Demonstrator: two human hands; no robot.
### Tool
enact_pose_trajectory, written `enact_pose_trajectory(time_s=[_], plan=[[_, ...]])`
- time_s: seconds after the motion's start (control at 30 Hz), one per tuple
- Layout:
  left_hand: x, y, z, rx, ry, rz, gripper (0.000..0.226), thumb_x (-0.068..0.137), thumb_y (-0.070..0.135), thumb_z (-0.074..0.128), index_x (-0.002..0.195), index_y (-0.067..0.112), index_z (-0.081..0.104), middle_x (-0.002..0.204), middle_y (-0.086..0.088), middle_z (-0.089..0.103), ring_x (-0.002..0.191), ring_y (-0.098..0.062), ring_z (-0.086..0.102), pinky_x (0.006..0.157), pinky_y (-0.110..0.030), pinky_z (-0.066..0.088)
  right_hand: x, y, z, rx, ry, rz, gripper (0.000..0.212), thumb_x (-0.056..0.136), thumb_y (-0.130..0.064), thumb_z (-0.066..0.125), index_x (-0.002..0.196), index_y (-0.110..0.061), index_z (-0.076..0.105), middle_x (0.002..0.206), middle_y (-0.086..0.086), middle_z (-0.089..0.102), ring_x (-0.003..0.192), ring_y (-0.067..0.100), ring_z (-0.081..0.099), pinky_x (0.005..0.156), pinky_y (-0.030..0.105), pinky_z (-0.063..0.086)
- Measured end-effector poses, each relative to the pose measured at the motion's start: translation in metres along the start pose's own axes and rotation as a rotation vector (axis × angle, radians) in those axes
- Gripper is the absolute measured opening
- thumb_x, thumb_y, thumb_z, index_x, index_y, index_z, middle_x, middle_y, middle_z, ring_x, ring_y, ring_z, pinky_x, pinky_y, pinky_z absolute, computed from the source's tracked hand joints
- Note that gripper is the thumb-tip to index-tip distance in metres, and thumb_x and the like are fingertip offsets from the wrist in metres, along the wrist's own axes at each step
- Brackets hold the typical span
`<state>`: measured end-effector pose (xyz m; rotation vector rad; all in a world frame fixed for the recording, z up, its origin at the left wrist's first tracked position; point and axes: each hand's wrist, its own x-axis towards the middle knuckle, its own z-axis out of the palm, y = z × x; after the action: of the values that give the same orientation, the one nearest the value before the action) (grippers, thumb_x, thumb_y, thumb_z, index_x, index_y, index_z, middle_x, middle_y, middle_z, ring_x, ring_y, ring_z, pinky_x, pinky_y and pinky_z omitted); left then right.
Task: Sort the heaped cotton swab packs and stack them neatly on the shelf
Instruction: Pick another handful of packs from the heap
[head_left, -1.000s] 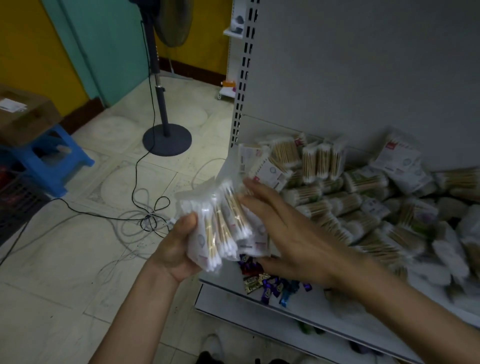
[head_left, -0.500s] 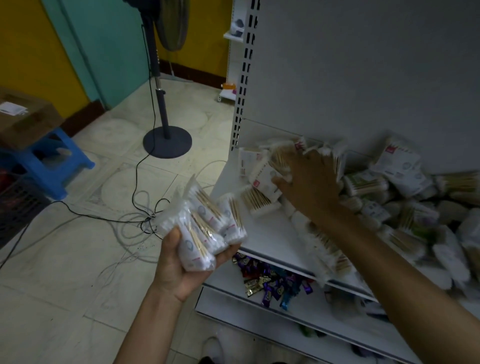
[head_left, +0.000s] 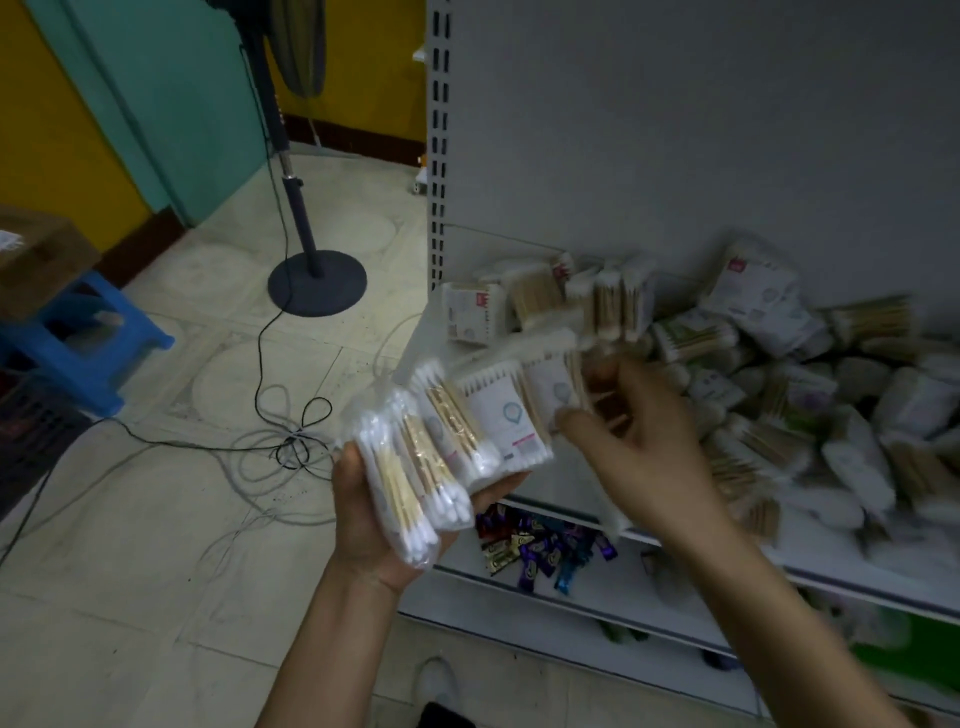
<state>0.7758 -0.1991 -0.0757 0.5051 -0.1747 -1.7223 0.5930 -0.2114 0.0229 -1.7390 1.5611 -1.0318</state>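
Nearest, the left hand (head_left: 374, 519) grips the fanned packs (head_left: 447, 447) from below, thumb on the near side and fingers curled under. I count four there, splayed, not squared. The plastic looks slick and the fan is wide, so I judge the outer ones could slide out and drop to the floor if the grip loosens or another is pushed in askew. Just right of it, the right hand (head_left: 644, 436), blurred, seems to pinch a fifth pack (head_left: 556, 389) between thumb and curled fingers, its edge against the fan. A hurried push could knock the fan apart. Below both hands, the lower shelf (head_left: 623, 587) holds a small pile of purple and blue sweets (head_left: 545, 545), too tangled to count; a dropped pack could land among them. Farther right, on the shelf (head_left: 831, 571), lies the heap (head_left: 810, 415) of swab packs, dozens at a guess and too blurred for a true count. It slopes toward the front lip, so pulling from its base may spill some over. At the far left of that shelf stands a row (head_left: 582, 301) of about half a dozen packs on edge, which a careless brush could topple. On the floor to the left are one fan base (head_left: 317, 283), a tangled cable (head_left: 296, 441) and one blue stool (head_left: 88, 348).
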Motion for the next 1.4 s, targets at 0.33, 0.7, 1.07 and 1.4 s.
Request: enact_pose_trajectory(time_s=[0.33, 0.7, 1.07, 1.4], plan=[[-0.048, -0.146, 0.114, 0.198, -0.47, -0.207, 0.044, 0.101, 0.023, 0.043, 0.138, 0.0, 0.046, 0.137, -0.015, 0.055, 0.13, -0.024, 0.048, 0.11, -0.034, 0.035, -0.14, 0.049, -0.133, 0.497, 0.427, 0.247, 0.017, 0.089, -0.031, 0.063, 0.095, -0.019, 0.053, 0.089, -0.001, 0.065, 0.08, 0.014, 0.064, 0.064, 0.024, 0.053], [-0.174, -0.408, 0.2, -0.012, -0.851, -0.751, 0.056, 0.103, 0.03, 0.036, 0.139, -0.013, 0.033, 0.145, -0.03, 0.038, 0.139, -0.038, 0.031, 0.118, -0.045, 0.012, -0.35, 0.136, -0.314, 0.338, 0.846, 0.288, 0.021, 0.086, -0.031, 0.061, 0.103, -0.02, 0.059, 0.096, 0.0, 0.068, 0.087, 0.012, 0.067, 0.07, 0.026, 0.055], [-0.195, -0.552, 0.27, 0.116, -0.961, -0.832, 0.052, 0.103, 0.024, 0.034, 0.143, -0.01, 0.029, 0.145, -0.025, 0.04, 0.137, -0.033, 0.036, 0.114, -0.04, 0.025, -0.407, 0.206, -0.465, 0.266, 0.802, 0.351, 0.043, 0.068, -0.05, 0.072, 0.082, -0.012, 0.06, 0.08, 0.006, 0.066, 0.073, 0.015, 0.062, 0.066, 0.023, 0.053], [-0.095, -0.736, 0.346, 0.196, -0.93, -1.031, 0.05, 0.102, 0.028, 0.041, 0.142, -0.001, 0.039, 0.141, -0.019, 0.049, 0.132, -0.029, 0.045, 0.11, -0.038, 0.035, -0.35, 0.309, -0.697, -0.087, 0.498, 0.588, 0.024, 0.087, -0.023, 0.067, 0.11, -0.015, 0.066, 0.097, 0.008, 0.067, 0.079, 0.03, 0.067, 0.062, 0.033, 0.058]])
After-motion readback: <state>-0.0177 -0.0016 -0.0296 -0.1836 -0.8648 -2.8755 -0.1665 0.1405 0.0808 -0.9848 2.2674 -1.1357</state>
